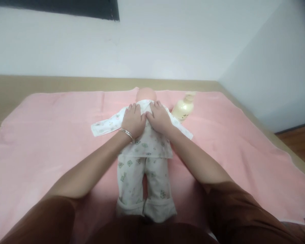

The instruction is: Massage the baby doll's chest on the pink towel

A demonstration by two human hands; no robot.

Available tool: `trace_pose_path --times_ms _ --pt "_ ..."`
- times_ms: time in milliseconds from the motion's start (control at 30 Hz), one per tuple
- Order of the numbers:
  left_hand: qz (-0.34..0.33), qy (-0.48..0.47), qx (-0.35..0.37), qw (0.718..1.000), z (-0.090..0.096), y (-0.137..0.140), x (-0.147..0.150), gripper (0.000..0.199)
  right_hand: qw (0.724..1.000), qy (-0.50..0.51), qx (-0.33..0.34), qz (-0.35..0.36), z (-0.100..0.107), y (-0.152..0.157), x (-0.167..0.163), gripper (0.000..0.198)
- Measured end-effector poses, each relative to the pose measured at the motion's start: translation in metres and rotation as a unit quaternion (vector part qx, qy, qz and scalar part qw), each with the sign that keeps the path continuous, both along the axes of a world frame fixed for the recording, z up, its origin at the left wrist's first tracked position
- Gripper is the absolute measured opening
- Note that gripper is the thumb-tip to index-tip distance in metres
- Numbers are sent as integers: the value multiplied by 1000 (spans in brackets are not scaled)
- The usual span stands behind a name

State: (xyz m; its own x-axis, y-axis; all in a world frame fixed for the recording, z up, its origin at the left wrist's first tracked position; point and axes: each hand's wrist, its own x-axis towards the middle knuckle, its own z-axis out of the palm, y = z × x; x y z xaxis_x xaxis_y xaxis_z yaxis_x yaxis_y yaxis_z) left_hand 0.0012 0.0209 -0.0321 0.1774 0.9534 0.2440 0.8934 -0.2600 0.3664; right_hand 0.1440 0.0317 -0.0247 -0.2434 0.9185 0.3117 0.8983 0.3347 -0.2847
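Doll [147, 137] in a patterned white top and trousers [157, 178] lies under both hands on a pink cloth [61, 142], its legs towards the person. The left hand [133, 120] and right hand [159, 118] rest flat, side by side, on the upper part of its top, fingers extended towards the doll's bare head [146, 94] and thumbs almost meeting in the middle. A silvery bangle [127, 134] circles the left wrist. The doll's sleeves stretch out to either side. Just beyond the right hand, a pale yellow bottle [183, 109] appears tilted beside one sleeve; whether it stands or lies is unclear. Past the cloth runs a tan surface [91, 83], then a white wall [162, 44] with a dark panel [66, 8] at upper left.
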Motion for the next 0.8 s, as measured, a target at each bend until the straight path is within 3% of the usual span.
trace_pose_path --times_ms 133,333,633,800 --pt "-14 16 46 999 -3 -7 4 55 1000 8 12 10 -10 5 2 51" --pt "-18 -1 57 998 -9 -3 4 54 1000 -3 10 11 -10 3 1 52" --pt "-33 -15 -20 999 8 1 0 55 996 -71 -21 57 5 3 9 51" --pt "-29 -39 -38 998 11 19 -12 38 987 -149 6 59 17 -32 -7 50"
